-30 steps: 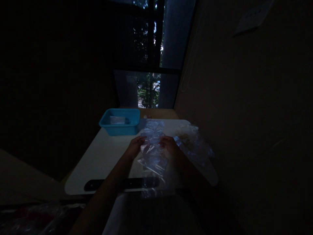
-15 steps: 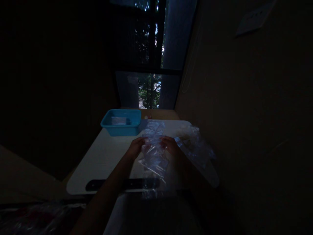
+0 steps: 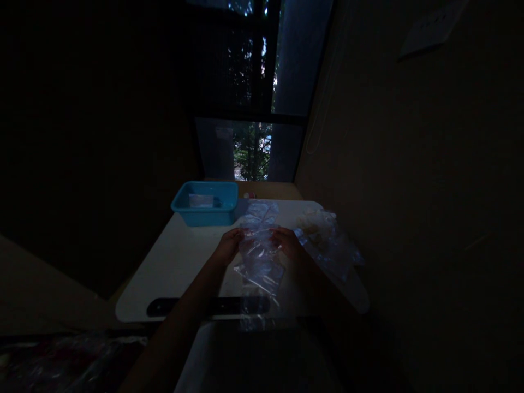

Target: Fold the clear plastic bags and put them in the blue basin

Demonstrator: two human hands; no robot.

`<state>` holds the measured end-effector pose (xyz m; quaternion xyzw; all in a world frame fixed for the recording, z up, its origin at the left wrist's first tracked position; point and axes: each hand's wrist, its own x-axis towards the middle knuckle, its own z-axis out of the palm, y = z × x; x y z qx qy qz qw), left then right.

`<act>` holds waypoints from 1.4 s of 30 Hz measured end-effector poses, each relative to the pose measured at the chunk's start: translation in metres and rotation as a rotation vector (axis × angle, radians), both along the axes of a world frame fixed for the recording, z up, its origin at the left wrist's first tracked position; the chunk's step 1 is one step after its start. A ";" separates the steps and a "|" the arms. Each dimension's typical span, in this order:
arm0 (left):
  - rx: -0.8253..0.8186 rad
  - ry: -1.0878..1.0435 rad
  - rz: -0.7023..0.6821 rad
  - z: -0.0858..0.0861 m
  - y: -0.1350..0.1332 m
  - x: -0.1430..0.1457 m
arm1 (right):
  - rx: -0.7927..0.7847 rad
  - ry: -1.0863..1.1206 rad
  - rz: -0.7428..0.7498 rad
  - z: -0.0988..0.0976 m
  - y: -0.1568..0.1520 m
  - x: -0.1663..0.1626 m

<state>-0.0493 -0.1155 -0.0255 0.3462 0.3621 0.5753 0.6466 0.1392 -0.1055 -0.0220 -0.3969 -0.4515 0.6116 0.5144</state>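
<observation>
In dim light, a clear plastic bag [image 3: 258, 262] hangs over a small white table [image 3: 172, 267]. My left hand [image 3: 228, 247] pinches the bag's left upper edge. My right hand [image 3: 287, 243] pinches its right upper edge, and both hands are closed on the film. The bag's lower part drapes towards me across the table's near edge. Another clear plastic sheet [image 3: 261, 212] lies flat just beyond my hands.
A blue plastic tub [image 3: 204, 203] with something pale inside stands at the table's far left. A heap of crumpled clear bags [image 3: 327, 245] lies at the right. A dark strip [image 3: 204, 307] runs along the near edge. A window is ahead, a wall close on the right.
My hands and the bag have stayed almost still. The view has shifted slightly, so everything sits a little further right in the frame.
</observation>
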 end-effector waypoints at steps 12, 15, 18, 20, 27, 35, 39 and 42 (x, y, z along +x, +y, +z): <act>0.020 -0.012 0.034 -0.001 0.001 -0.001 | 0.016 0.006 -0.013 -0.008 0.005 0.000; -0.004 -0.013 0.043 0.000 0.000 -0.001 | 0.001 0.008 -0.020 -0.007 0.006 0.000; -0.024 0.009 0.036 0.002 0.000 -0.001 | -0.028 0.028 -0.010 -0.009 0.008 0.001; -0.029 0.014 0.037 0.003 -0.001 -0.001 | -0.034 0.032 0.002 -0.011 0.008 0.001; -0.025 -0.022 0.046 0.003 -0.001 -0.004 | 0.000 0.054 0.012 -0.010 0.007 0.003; -0.031 -0.007 0.062 0.000 0.000 -0.004 | 0.009 -0.016 0.010 -0.014 0.010 0.003; 0.016 0.056 0.038 -0.004 0.001 -0.005 | 0.018 -0.025 -0.027 -0.013 0.009 0.003; 0.031 0.088 0.030 -0.005 0.001 -0.006 | 0.010 -0.009 -0.033 -0.011 0.007 0.003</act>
